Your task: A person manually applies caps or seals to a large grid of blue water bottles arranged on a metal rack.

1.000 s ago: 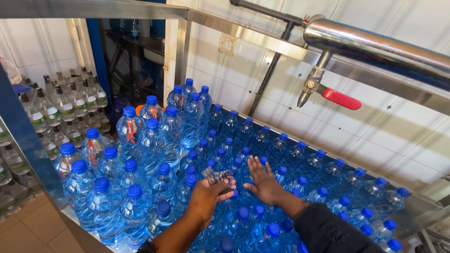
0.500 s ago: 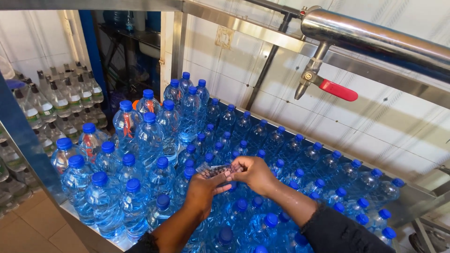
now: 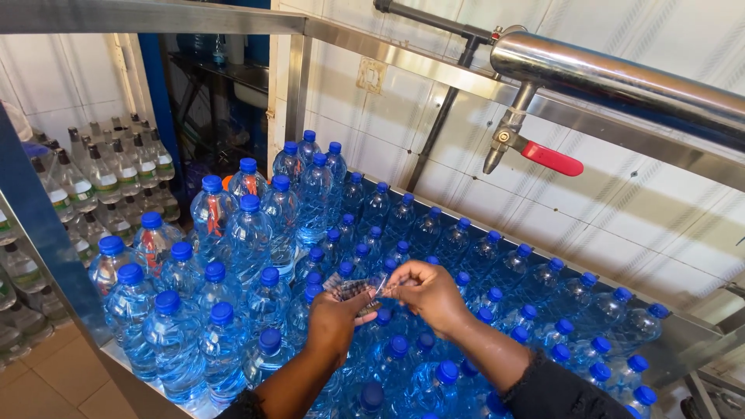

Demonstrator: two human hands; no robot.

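Over the blue-capped clear plastic water bottles (image 3: 403,345), the left hand (image 3: 335,316) and right hand (image 3: 429,295) (fingers pinched shut) share what seems a small clear plastic film strip (image 3: 358,289), lying crosswise between them.

Both forearms reach forward and meet in the middle. The left hand (image 3: 335,316) is curled with its fingers pinched together; the right hand (image 3: 429,293) faces it, fingertips pinched too, nearly touching.
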